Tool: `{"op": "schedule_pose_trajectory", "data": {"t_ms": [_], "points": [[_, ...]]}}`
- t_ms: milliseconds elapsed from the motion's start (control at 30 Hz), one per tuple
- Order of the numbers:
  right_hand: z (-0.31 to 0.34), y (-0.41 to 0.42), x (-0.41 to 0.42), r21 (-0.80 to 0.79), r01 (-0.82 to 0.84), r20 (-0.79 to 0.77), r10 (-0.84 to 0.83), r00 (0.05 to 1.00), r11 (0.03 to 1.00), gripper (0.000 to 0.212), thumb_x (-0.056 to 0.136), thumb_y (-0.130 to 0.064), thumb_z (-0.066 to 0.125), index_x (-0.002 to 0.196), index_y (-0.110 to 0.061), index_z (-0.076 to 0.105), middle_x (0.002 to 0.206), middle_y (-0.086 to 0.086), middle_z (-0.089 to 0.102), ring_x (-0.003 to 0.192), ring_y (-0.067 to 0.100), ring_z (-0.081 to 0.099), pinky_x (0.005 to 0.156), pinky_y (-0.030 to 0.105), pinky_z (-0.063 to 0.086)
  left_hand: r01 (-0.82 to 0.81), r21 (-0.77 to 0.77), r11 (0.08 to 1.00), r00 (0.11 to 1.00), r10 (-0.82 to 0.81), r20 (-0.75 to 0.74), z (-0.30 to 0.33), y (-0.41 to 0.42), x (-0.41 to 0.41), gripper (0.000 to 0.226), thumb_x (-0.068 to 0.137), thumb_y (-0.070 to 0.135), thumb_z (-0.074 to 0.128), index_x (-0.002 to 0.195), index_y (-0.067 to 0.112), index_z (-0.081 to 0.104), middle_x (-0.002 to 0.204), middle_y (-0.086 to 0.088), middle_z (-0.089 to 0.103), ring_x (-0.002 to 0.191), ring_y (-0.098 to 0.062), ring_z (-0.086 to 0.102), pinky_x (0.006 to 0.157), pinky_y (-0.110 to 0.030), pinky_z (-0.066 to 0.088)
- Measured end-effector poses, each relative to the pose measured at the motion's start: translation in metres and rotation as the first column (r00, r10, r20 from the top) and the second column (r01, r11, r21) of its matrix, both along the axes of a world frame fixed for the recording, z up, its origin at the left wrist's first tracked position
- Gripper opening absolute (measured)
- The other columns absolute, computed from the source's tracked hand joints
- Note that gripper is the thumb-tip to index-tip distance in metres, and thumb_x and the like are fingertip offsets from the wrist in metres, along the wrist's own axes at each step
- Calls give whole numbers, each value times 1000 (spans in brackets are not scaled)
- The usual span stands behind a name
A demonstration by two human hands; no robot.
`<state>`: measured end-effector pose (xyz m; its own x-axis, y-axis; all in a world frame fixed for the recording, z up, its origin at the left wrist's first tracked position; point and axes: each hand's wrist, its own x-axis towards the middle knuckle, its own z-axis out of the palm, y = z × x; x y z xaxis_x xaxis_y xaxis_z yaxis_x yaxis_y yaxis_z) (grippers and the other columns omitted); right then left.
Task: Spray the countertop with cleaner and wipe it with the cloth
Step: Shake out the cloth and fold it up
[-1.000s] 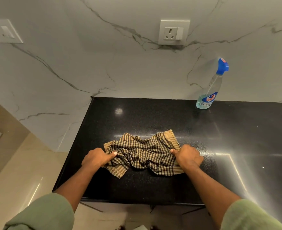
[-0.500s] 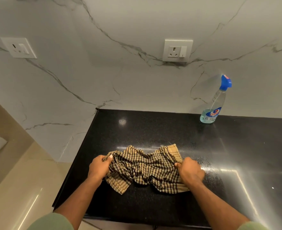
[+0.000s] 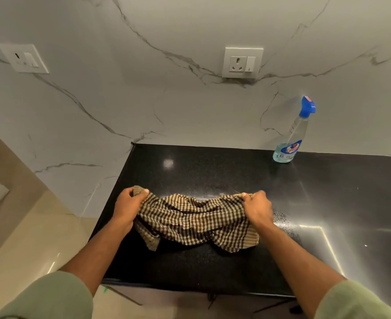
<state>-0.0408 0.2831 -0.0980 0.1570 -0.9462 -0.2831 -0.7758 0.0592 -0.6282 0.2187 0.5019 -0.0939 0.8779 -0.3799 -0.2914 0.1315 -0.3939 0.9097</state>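
Head view looks down on a black granite countertop point(image 3: 213, 268), where a brown checked cloth point(image 3: 194, 221) hangs bunched between two hands near the front edge. The left hand point(image 3: 126, 204) pinches the cloth's far left corner between thumb and curled fingers; the right hand point(image 3: 256, 207) grips the far right corner the same way. The step in hand looks like spreading the cloth before wiping, so the corners should be drawn apart until the middle sag goes flat, then laid down and pushed with steady pressure. A wet, speckled patch just right of the right hand suggests the spray is already down, so the wiping should cover it. The spray bottle point(image 3: 290, 143) with its blue trigger head stands upright far right against the marble wall point(image 3: 189, 116), well apart from the cloth. Two wall sockets point(image 3: 241, 62) sit above. Nothing on the surface blocks a sweep.
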Motion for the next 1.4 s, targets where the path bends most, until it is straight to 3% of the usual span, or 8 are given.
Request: {"op": "schedule_pose_trajectory", "data": {"t_ms": [167, 333, 533, 667, 933, 1167, 1300, 1400], "points": [[11, -14, -8, -49, 43, 76, -40, 996, 998, 32, 100, -39, 58, 115, -10, 53, 110, 11, 65, 100, 29, 62, 82, 39, 47, 29, 12, 1000, 998, -30, 48, 26, 21, 27, 74, 88, 33, 80, 150, 18, 43, 151, -12, 49, 134, -32, 51, 108, -46, 46], [28, -32, -14, -75, 76, 137, -65, 988, 994, 35, 95, -45, 64, 88, -11, 65, 87, 6, 69, 83, 26, 65, 76, 38, 52, 266, 81, 961, 953, -275, 128, 44, 42, 45, 11, 92, 20, 74, 101, 27, 76, 116, -3, 74, 114, -24, 66, 99, -43, 54], [49, -33, -13, -94, -30, 177, 47, 983, 995, 23, 92, -40, 70, 98, -18, 68, 95, -2, 66, 91, 16, 62, 82, 40, 54, 402, 128, 907, 872, -421, 251, 61, 51, 46, 28, 89, 8, 75, 112, 25, 75, 117, 0, 73, 110, -12, 65, 93, -29, 52], [65, -35, -20, 1, -78, 309, 74, 948, 997, 9, 90, -23, 76, 87, -14, 75, 96, 2, 71, 92, 13, 62, 83, 37, 52, 368, 139, 919, 847, -393, 359, 65, 56, 49, 29, 87, 12, 78, 112, 28, 76, 117, 1, 74, 115, -19, 66, 103, -42, 54], [93, -47, -36, 77, -106, 471, 57, 880, 991, 6, 88, -7, 75, 90, -13, 75, 102, 7, 72, 103, 22, 65, 99, 41, 54, 274, 35, 961, 867, -262, 424, 81, 62, 53, 34, 92, 6, 72, 112, 34, 72, 116, -4, 75, 114, -22, 68, 107, -43, 52], [127, -68, -41, 51, -18, 609, -17, 793, 999, 4, 88, -7, 75, 90, -11, 75, 87, 7, 75, 89, 21, 73, 75, 28, 61, 152, 49, 987, 744, -147, 652, 109, 54, 64, 14, 100, 16, 65, 109, 22, 73, 104, -7, 74, 96, -25, 71, 87, -45, 61], [146, -67, -35, -8, 44, 608, -30, 793, 999, 3, 89, -8, 76, 90, -10, 74, 82, 4, 71, 73, 11, 69, 59, 15, 58, 121, -78, 990, 845, -61, 531, 126, 37, 64, 13, 102, 18, 62, 103, 23, 74, 103, -5, 73, 99, -23, 69, 85, -39, 59], [152, -73, -31, 58, 50, 616, -75, 785, 997, 10, 89, -7, 75, 82, -14, 74, 76, 2, 72, 68, 10, 67, 50, 14, 52, 126, -254, 959, 973, -70, 218, 138, 29, 68, 16, 103, 17, 58, 102, 21, 74, 105, -4, 70, 94, -18, 64, 77, -30, 56]]}}
